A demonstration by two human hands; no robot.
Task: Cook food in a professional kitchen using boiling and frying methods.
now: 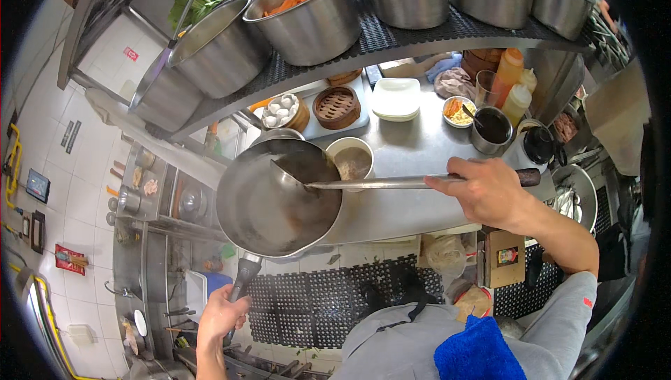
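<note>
Two tools are in your hands at once. Your left hand (pixel 219 318) is wrapped around the handle of the wok (pixel 276 202), fingers curled shut on the grip at the lower left, and your right hand (pixel 482 191) is closed over the long steel shaft of the ladle (pixel 363 183), thumb on top.

You hold the wok in the air just in front of the steel counter (pixel 412 149), its far rim overlapping the counter's edge and sitting beside a small bowl of brownish sauce (pixel 351 160). Judge it as heavy and rigid: dark, thin metal with all its weight hanging well beyond your fist, so it will want to tip forward. The handle is the only sensible hold; the bowl of the pan is likely hot and looks slick, though the glare makes it hard to tell whether there is liquid inside.

The wok's long axis runs from the handle at lower left up toward the upper right, its open mouth tilted toward you. The ladle lies almost level, left to right, cup end dipped inside the wok's upper rim and its dark tail (pixel 529 177) poking out past your right hand. It is stiff, smooth and fairly light; grip it at mid-shaft, as you do.
</note>
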